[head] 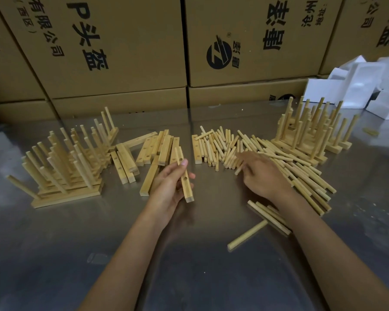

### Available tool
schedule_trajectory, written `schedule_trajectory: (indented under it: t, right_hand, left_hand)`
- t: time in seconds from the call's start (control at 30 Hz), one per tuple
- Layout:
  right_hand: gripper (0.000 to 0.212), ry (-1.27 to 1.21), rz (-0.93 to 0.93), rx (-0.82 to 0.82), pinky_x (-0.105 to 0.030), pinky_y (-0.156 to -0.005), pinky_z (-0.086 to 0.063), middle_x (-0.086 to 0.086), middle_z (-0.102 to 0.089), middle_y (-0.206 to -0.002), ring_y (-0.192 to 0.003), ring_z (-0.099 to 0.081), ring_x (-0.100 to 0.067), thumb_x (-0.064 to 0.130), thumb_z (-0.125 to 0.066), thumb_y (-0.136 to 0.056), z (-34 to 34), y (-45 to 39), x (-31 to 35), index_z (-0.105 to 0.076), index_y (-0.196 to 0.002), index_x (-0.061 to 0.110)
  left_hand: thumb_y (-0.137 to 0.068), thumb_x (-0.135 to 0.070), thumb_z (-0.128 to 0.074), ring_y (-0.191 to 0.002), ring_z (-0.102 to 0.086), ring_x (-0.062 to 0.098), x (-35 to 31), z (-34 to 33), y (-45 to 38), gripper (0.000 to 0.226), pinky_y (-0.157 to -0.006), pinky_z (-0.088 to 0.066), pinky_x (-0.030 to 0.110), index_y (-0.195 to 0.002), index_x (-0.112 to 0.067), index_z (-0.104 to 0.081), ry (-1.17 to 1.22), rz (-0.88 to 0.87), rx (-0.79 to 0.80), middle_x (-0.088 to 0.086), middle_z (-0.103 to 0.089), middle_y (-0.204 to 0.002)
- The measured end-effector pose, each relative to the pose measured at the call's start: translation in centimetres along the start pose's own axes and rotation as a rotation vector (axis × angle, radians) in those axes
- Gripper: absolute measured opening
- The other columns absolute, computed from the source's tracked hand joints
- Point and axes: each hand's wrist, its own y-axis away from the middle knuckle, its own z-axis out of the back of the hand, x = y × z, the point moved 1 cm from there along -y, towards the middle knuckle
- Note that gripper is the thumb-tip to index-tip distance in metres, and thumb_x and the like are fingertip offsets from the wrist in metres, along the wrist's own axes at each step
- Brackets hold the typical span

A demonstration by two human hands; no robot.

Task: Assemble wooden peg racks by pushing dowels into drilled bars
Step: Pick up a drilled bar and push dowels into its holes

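Note:
My left hand [170,184] grips a drilled wooden bar [185,180], held slanted just above the metal table with a hole showing on its upper face. My right hand [259,173] reaches into the spread of loose dowels [279,158], and its fingers pinch one short dowel [239,170] at the near edge of the pile. Loose drilled bars [155,151] lie in a heap behind my left hand. Finished peg racks are stacked at the left [65,162] and at the back right [310,131].
A half-built bar with a dowel [256,223] lies under my right forearm. The shiny metal table [189,265] reaches to a wall of cardboard boxes [126,52] at the back. White foam blocks [364,86] sit at the far right.

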Motion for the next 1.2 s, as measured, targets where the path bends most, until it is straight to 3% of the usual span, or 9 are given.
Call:
schedule_trajectory:
  t: [0.07, 0.17, 0.23, 0.33, 0.53, 0.67, 0.8, 1.07, 1.2]
  right_hand:
    - [0.039, -0.014, -0.029, 0.016, -0.038, -0.106, -0.037, -0.003, -0.055, -0.142, -0.131, -0.048, -0.025, 0.014, -0.048, -0.099, -0.4, -0.1, -0.8, -0.056, -0.137, 0.014]
    - [0.018, -0.149, -0.095, -0.085, -0.030, -0.074, -0.041, -0.002, -0.068, -0.103, -0.098, -0.062, -0.024, 0.025, -0.058, -0.097, -0.7, 0.0, -0.8, -0.068, -0.108, 0.014]
    - [0.012, -0.147, -0.113, -0.079, -0.029, -0.068, -0.039, 0.000, -0.064, -0.094, -0.087, -0.059, -0.020, 0.025, -0.065, -0.093, -0.6, 0.1, -0.7, -0.066, -0.099, 0.015]
    - [0.006, -0.175, -0.125, -0.088, -0.029, -0.070, -0.041, -0.001, -0.061, -0.097, -0.087, -0.058, -0.019, 0.012, -0.067, -0.087, -0.4, 0.4, -0.5, -0.064, -0.092, 0.013]
    - [0.034, -0.256, -0.217, -0.192, -0.022, -0.067, -0.036, -0.008, -0.051, -0.113, -0.088, -0.049, -0.018, -0.008, -0.057, -0.080, 0.0, 0.7, 0.1, -0.060, -0.109, 0.010]
    - [0.033, -0.713, -0.263, -0.224, -0.005, -0.070, -0.041, 0.005, -0.066, -0.101, -0.093, -0.062, -0.007, -0.004, -0.056, -0.088, 1.0, 1.4, 2.3, -0.069, -0.115, 0.011]
    - [0.021, -1.001, -0.272, -0.083, -0.010, -0.070, -0.045, 0.009, -0.070, -0.100, -0.093, -0.061, 0.000, 0.009, -0.061, -0.094, 0.3, 2.7, 5.7, -0.076, -0.101, 0.021]
    - [0.014, -0.939, -0.165, -0.060, 0.001, -0.068, -0.042, 0.005, -0.072, -0.094, -0.081, -0.061, 0.009, 0.008, -0.067, -0.092, -0.3, 3.0, 6.5, -0.075, -0.101, 0.015]
    - [0.015, -0.857, -0.140, -0.119, 0.003, -0.065, -0.038, 0.005, -0.072, -0.095, -0.086, -0.060, 0.005, 0.011, -0.063, -0.094, 0.1, 3.1, 6.3, -0.075, -0.095, 0.020]
  left_hand:
    - [-0.091, -0.029, -0.068, -0.062, -0.061, 0.012, 0.0, 0.1, -0.1, 0.036, -0.057, -0.053, 0.022, -0.122, -0.011, -0.065, 0.006, 0.001, 0.002, 0.004, -0.070, -0.078]
    - [-0.089, -0.029, -0.069, -0.061, -0.061, 0.012, -0.1, 0.2, 0.0, 0.038, -0.056, -0.054, 0.022, -0.122, -0.011, -0.064, 0.016, 0.002, 0.008, 0.004, -0.070, -0.077]
    - [-0.088, -0.030, -0.069, -0.061, -0.062, 0.011, -0.1, 0.3, 0.0, 0.039, -0.056, -0.054, 0.022, -0.122, -0.012, -0.064, 0.011, 0.002, 0.011, 0.004, -0.070, -0.077]
    - [-0.092, -0.029, -0.067, -0.063, -0.061, 0.012, -0.1, 0.4, 0.0, 0.033, -0.058, -0.054, 0.022, -0.121, -0.013, -0.065, -0.006, 0.007, 0.014, 0.003, -0.070, -0.078]
    - [-0.096, -0.026, -0.063, -0.062, -0.057, 0.011, -0.3, 0.2, 0.3, 0.027, -0.058, -0.050, 0.022, -0.119, -0.014, -0.070, -0.063, 0.034, 0.055, 0.000, -0.068, -0.079]
    - [-0.098, -0.022, -0.055, -0.056, -0.046, 0.010, -0.4, 0.2, 0.5, 0.029, -0.051, -0.040, 0.020, -0.124, -0.018, -0.066, -0.066, 0.047, 0.146, 0.001, -0.060, -0.075]
    - [-0.098, -0.018, -0.049, -0.055, -0.047, 0.009, -0.5, 0.2, 0.6, 0.042, -0.048, -0.041, 0.021, -0.132, -0.037, -0.062, -0.123, 0.050, 0.247, 0.002, -0.059, -0.075]
    - [-0.094, -0.017, -0.053, -0.055, -0.044, 0.013, -0.5, -0.4, 1.3, 0.047, -0.048, -0.040, 0.023, -0.131, -0.042, -0.064, -0.187, 0.047, 0.385, 0.005, -0.057, -0.078]
    - [-0.095, -0.018, -0.052, -0.054, -0.045, 0.012, -0.6, -1.0, 1.6, 0.046, -0.046, -0.038, 0.023, -0.132, -0.043, -0.063, -0.184, -0.001, 0.330, 0.003, -0.058, -0.076]
